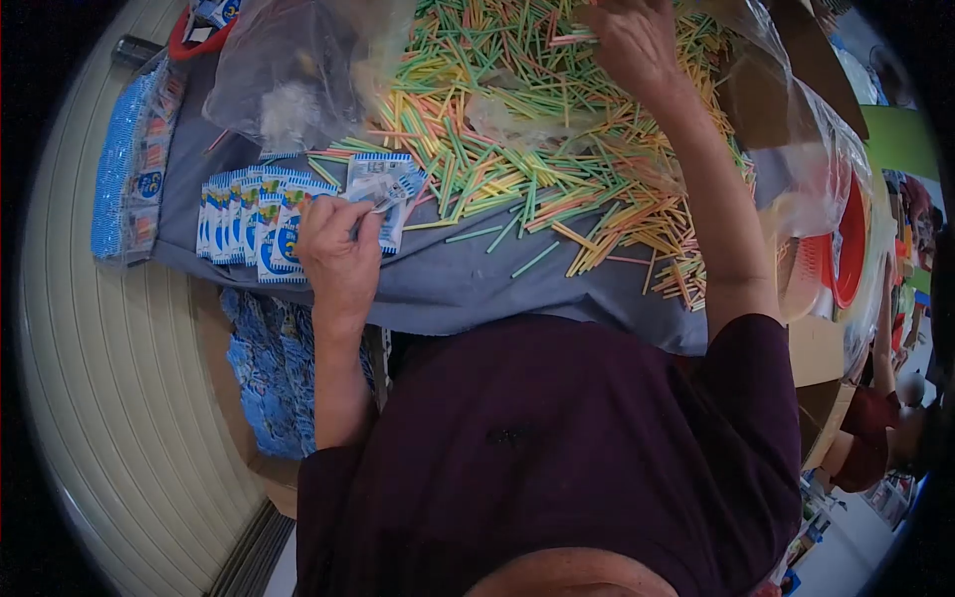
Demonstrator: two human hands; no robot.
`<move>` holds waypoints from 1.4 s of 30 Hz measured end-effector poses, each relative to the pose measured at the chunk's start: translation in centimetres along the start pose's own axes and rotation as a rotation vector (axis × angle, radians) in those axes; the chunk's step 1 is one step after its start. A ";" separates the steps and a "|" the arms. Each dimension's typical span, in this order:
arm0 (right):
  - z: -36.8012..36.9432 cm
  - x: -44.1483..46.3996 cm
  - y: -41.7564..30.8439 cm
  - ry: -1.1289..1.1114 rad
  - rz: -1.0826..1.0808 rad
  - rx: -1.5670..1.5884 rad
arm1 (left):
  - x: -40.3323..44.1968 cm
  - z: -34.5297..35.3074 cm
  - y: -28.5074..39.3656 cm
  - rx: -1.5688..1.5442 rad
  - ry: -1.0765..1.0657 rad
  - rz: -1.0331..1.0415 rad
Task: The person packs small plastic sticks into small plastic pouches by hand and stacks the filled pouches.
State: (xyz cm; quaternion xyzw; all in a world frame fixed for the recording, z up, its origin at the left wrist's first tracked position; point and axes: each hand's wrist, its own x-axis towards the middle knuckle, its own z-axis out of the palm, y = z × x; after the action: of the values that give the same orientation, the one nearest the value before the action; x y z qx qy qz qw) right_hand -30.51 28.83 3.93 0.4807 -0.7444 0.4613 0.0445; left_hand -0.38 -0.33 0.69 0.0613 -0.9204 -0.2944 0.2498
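My left hand [338, 244] is closed, with thumb and fingertips pinching the edge of a small blue-and-white plastic packet [390, 227]. The packet lies on the grey cloth, partly under my fingers. Beside and beneath that hand, a fanned row of printed packets [234, 214] overlaps along the cloth. My right hand [637, 45] reaches to the far side over a big heap of thin coloured sticks [477, 169], green, yellow and pink. A few pinkish sticks [574, 40] poke out from its closed fingers. Those fingertips are partly hidden at the top edge.
Clear plastic bags [298, 80] lie left of the heap. A clear bag of blue packets [134, 179] stands at the far left, and an open box of blue packets [269, 368] sits below the table. Red basket [846, 249] and cardboard [816, 353] are right. Another person [875, 428] is beyond.
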 end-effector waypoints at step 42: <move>6.2 -1.2 -10.6 -0.242 0.155 0.929 | -1.8 1.3 0.5 0.464 0.059 0.146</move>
State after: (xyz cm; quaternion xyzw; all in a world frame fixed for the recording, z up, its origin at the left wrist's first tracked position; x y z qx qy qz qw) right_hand -19.53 23.90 6.64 0.4430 -0.4930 0.6877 -0.2963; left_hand 0.52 1.19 -0.75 0.0588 -0.9576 -0.0543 0.2766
